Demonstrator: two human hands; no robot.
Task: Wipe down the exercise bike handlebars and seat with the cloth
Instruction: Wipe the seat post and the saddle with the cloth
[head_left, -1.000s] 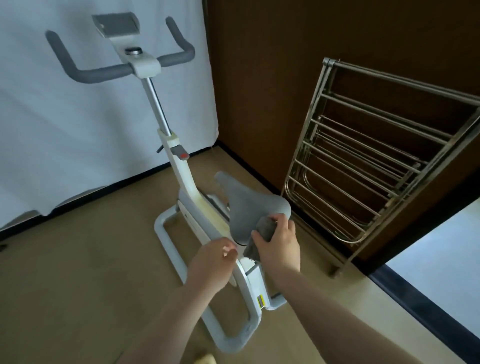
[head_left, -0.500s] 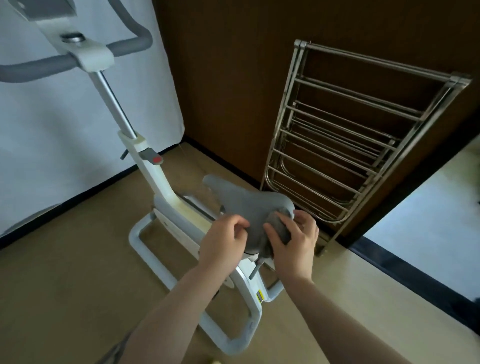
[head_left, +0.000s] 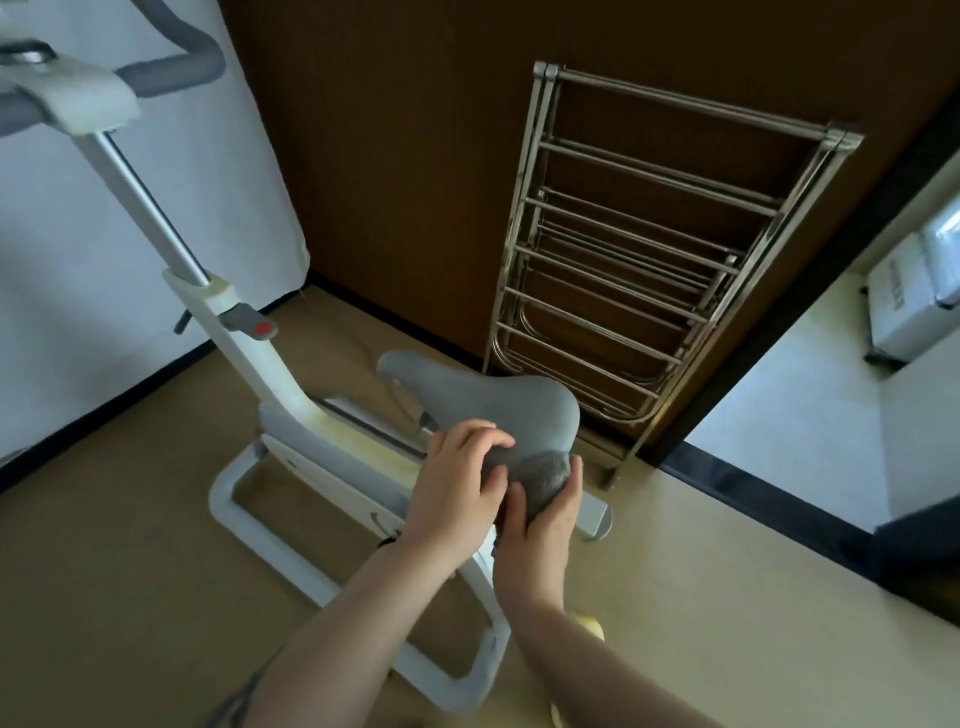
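Beige flooring (head_left: 104, 571), a white curtain and a dark wood wall framed the work area. The right hand (head_left: 540, 525) was curled around a bunched grey cloth (head_left: 543, 475), holding it against the rear edge of the seat (head_left: 498, 410). The left hand (head_left: 457, 483) rested just beside it, its fingers curled over the seat's rear left edge; it appeared to steady the seat, though whether it also pinched the cloth could not be told.

Judged from its crumpled form, the cloth was light, soft and easily compressed, best gathered in the palm. The seat looked padded with a matte cover, not slippery, and firm on its post; its wide rear was the natural place to brace it.

Only part of the handlebars (head_left: 171, 78) was in frame at upper left, the rest cut off. The seat's underside and post were hidden by both hands. A folded metal drying rack (head_left: 649, 249) leaned against the wall beyond. A yellowish object near the right forearm could not be identified.
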